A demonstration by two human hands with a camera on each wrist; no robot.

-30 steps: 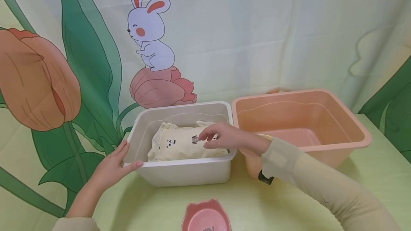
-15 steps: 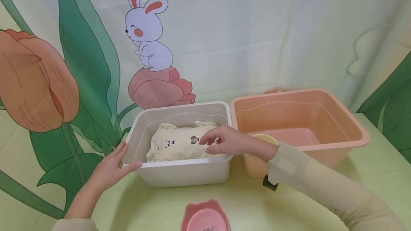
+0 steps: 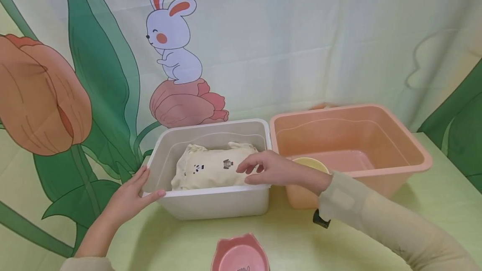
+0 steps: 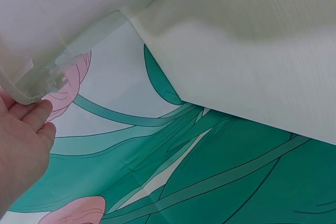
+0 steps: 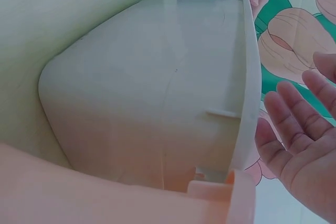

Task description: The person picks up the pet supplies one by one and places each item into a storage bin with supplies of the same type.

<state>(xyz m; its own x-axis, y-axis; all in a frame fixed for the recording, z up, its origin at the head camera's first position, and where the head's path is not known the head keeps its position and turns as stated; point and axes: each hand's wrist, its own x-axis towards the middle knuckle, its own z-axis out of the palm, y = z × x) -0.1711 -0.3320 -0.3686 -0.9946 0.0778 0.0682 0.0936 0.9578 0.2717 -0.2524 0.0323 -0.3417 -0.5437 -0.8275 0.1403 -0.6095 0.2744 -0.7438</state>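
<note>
A white plastic bin (image 3: 218,202) stands on the table, and a cream cloth bundle (image 3: 211,166) printed with small animal faces lies in it. My left hand (image 3: 126,200) rests on the bin's front left corner, thumb along the front rim and fingers against the left side. In the left wrist view, the fingertips (image 4: 39,111) touch the rim from outside. My right hand (image 3: 269,168) hovers over the front right corner, fingers loosely bent and holding nothing. In the right wrist view, the palm of the right hand (image 5: 304,156) faces the bin's rim.
A peach plastic bin (image 3: 376,172) stands right beside the white one. A round pale yellow rim (image 3: 310,162) shows behind my right forearm, partly hidden. At the front edge of view sits a pink bowl (image 3: 241,258) with cat ears. A printed curtain (image 3: 301,53) hangs behind.
My right hand has drawn slightly to the right and toward me, uncovering more of the cloth bundle and the yellow rim. My left hand has stayed on the white bin's corner.
</note>
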